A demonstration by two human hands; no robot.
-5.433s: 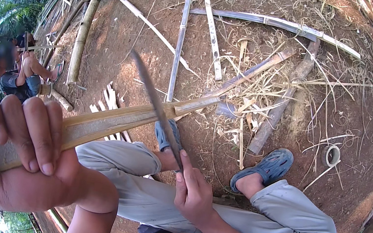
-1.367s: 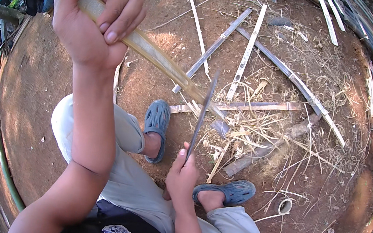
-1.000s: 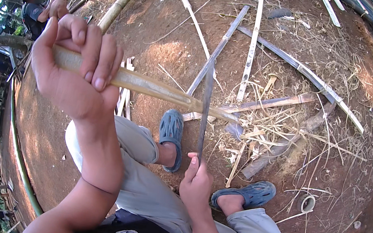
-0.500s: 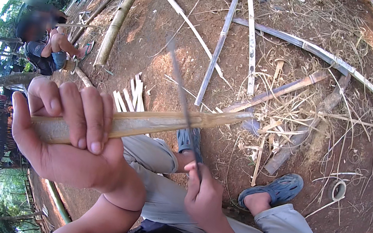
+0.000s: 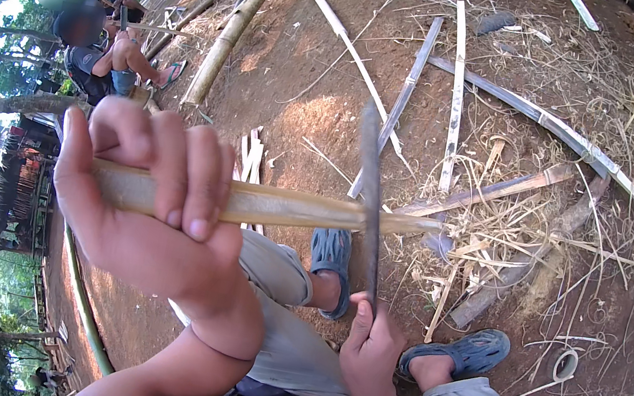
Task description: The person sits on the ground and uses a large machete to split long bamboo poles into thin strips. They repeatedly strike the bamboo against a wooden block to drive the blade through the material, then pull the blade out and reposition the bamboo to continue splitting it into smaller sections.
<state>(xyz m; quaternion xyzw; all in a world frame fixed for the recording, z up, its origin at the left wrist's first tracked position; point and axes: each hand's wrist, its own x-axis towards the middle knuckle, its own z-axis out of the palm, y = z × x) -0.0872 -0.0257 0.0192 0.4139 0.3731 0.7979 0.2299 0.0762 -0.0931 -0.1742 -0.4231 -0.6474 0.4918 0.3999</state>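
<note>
My left hand (image 5: 156, 242) is closed round the thick end of a split bamboo piece (image 5: 281, 209). The pale, slightly hollow side shows, and the piece lies nearly level, narrowing to the right. In my right hand (image 5: 373, 352) is a knife with a long, dark, narrow blade (image 5: 371, 195). Its blade points up and away, crossing the bamboo near the narrower end; I cannot tell how deep the edge bites, if at all. The knife's handle is hidden in my right fist.
Thin shavings (image 5: 509, 240) litter the soil beyond my feet. Split bamboo strips (image 5: 454, 95) and a short log (image 5: 531, 257) lie among them. A bamboo ring (image 5: 564, 365) is at the right. Far left, a person (image 5: 95, 61) sits near a long bamboo pole (image 5: 246, 20).
The bamboo has turned from slanting up rightward to nearly level. The knife blade has shifted along it toward the narrow end. The whole view has also shifted slightly.
</note>
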